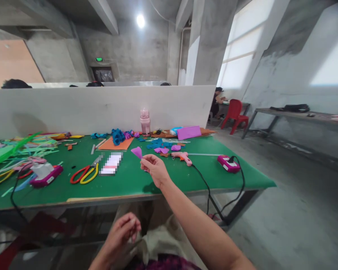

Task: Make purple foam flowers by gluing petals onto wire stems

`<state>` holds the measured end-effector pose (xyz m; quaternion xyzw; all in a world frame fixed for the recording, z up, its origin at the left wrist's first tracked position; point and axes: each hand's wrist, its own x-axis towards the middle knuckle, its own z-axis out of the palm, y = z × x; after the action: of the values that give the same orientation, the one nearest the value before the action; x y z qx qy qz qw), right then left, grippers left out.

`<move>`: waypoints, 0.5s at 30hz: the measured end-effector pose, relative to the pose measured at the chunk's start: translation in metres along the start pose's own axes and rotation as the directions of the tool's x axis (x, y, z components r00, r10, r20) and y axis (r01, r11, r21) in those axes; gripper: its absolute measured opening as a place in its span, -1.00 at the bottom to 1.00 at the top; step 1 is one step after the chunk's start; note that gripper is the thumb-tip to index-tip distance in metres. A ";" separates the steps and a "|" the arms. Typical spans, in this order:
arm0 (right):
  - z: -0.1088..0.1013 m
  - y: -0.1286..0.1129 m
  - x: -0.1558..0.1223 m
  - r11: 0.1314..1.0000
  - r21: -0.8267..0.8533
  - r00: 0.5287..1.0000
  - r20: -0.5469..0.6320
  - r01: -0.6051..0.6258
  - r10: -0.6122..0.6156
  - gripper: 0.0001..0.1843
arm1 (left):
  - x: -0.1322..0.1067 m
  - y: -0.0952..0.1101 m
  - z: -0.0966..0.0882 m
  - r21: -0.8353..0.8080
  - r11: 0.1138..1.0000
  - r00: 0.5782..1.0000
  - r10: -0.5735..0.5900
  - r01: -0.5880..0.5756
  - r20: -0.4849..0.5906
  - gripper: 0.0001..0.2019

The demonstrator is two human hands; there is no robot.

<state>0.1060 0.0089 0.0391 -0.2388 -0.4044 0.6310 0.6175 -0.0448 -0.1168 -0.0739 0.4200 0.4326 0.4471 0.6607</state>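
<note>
A small purple petal-shaped piece (136, 152), wide at the top and narrowing downward, is pinched between the thumb and fingers of my right hand (154, 168) above the green table. Below the table's front edge, over my lap, my left hand (125, 228) is closed with its fingers curled in, and nothing shows in it. More purple petals (161, 150) lie just beyond my right hand. To their right rests a pink glue gun (183, 156) with a long clear glue stick out of its back. Scissors (86, 173) with red and yellow handles lie left of a blurred-out phone-like rectangle (111, 164).
Magenta power strips (228, 164) sit at both sides, with black cables hanging over the front edge. A pink bottle (145, 122) stands by the white partition (101, 107). Blue crepe paper (117, 137) lies on an orange sheet; colourful strips (25, 152) crowd the left. Other people are beyond.
</note>
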 end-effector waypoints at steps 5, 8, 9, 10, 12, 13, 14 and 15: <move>-0.004 0.005 -0.045 0.999 0.020 0.996 -0.083 0.037 -0.035 -0.74 | 0.018 0.061 0.025 0.148 0.961 0.963 0.249 -0.233 -0.103 -0.74; -0.008 0.007 -0.059 0.999 0.024 0.990 -0.133 0.047 -0.043 -0.74 | 0.028 0.083 0.035 0.143 0.925 0.895 0.378 -0.352 -0.236 -0.66; -0.009 0.008 -0.061 0.999 0.022 0.988 -0.149 0.044 -0.040 -0.73 | 0.031 0.087 0.038 0.170 0.910 0.881 0.410 -0.378 -0.235 -0.66; -0.011 0.008 -0.061 0.999 0.019 0.986 -0.163 0.042 -0.038 -0.73 | 0.035 0.090 0.039 0.206 0.896 0.872 0.435 -0.394 -0.223 -0.66; -0.016 0.009 -0.059 0.999 0.017 0.982 -0.183 0.045 -0.041 -0.72 | 0.043 0.095 0.039 0.299 0.862 0.862 0.473 -0.409 -0.184 -0.68; -0.018 0.009 -0.056 0.999 0.020 0.980 -0.194 0.049 -0.045 -0.72 | 0.049 0.097 0.038 0.367 0.835 0.853 0.493 -0.409 -0.171 -0.70; -0.021 0.010 -0.054 0.998 0.023 0.977 -0.205 0.057 -0.051 -0.72 | 0.055 0.098 0.036 0.450 0.796 0.840 0.518 -0.404 -0.163 -0.71; -0.024 0.010 -0.051 0.998 0.025 0.975 -0.216 0.065 -0.058 -0.72 | 0.062 0.100 0.034 0.547 0.740 0.823 0.548 -0.392 -0.152 -0.73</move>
<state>0.1256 -0.0346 0.0079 -0.2831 -0.3324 0.5885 0.6804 -0.0210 -0.0388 0.0171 0.5966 0.5060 0.5342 0.3203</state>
